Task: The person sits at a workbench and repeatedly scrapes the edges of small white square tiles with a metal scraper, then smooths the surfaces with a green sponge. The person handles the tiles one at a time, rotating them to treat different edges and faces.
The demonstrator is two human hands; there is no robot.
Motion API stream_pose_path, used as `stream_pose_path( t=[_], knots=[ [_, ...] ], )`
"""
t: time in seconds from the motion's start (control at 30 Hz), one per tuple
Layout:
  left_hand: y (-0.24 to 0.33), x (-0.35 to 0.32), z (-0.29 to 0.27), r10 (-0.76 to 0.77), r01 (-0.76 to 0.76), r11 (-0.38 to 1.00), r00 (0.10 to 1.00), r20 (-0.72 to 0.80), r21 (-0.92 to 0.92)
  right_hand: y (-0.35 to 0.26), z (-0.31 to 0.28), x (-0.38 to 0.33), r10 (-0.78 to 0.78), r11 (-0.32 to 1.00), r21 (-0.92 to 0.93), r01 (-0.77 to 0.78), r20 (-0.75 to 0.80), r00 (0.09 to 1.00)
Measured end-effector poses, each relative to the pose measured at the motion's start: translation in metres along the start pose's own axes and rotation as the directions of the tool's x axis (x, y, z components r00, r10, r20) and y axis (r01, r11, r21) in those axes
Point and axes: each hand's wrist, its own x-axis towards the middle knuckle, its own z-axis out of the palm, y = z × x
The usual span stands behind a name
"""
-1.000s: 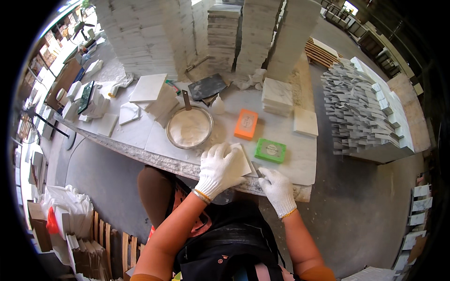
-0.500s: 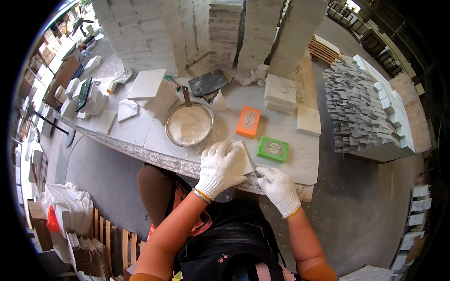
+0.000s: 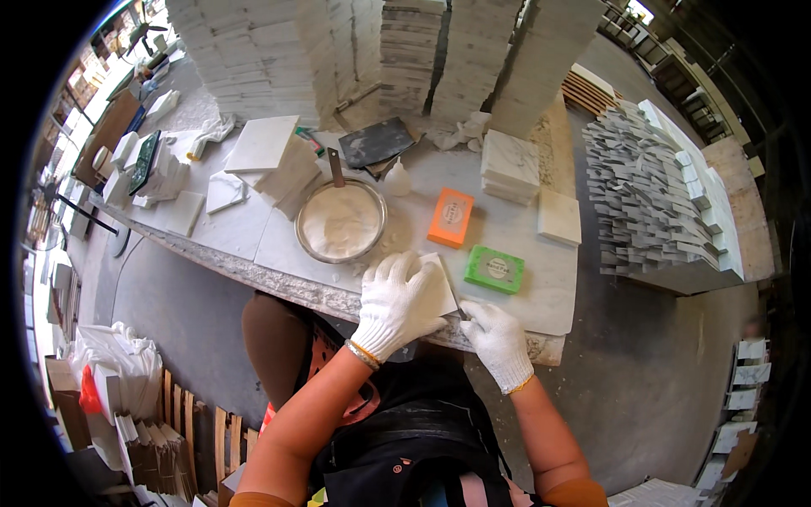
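My left hand (image 3: 393, 296), in a white knit glove, lies across a white marble tile (image 3: 439, 283) at the table's front edge. Its fingers reach over the top of the tile and its thumb is along the near side. My right hand (image 3: 497, 338), gloved the same way, is closed in a pinch at the tile's right near corner. A small dark thing shows at its fingertips, too small to name. Just beyond are a green hand pad block (image 3: 493, 269) and an orange one (image 3: 451, 218). To the left sits a metal bowl (image 3: 302, 241) of pale powder (image 3: 338, 221) with a scraper-like tool (image 3: 335, 167) in it.
Tall stacks of marble tiles (image 3: 253, 63) stand along the back of the table. Smaller tile stacks (image 3: 509, 165) are at right and left (image 3: 266, 145). A white squeeze bottle (image 3: 397, 179) and a dark sheet (image 3: 378, 145) lie behind the bowl. A tile-laden pallet (image 3: 659, 190) stands at far right.
My right hand has shifted very slightly left along the tile's edge. The view has tilted a little; my left hand keeps its place on the tile.
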Motion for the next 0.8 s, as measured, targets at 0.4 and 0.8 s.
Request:
stream_pose_path(
  t=[0.4, 0.8],
  knots=[
    [0.001, 0.004, -0.003, 0.003, -0.004, 0.999, 0.999, 0.034, 0.041, 0.018, 0.003, -0.003, 0.048, 0.998, -0.034, -0.050, -0.072, 0.996],
    [0.004, -0.011, -0.040, -0.151, 0.442, 0.191, 0.895, 0.419, -0.876, 0.034, -0.038, -0.022, 0.334, 0.784, 0.530, -0.323, 0.079, 0.939]
  ],
)
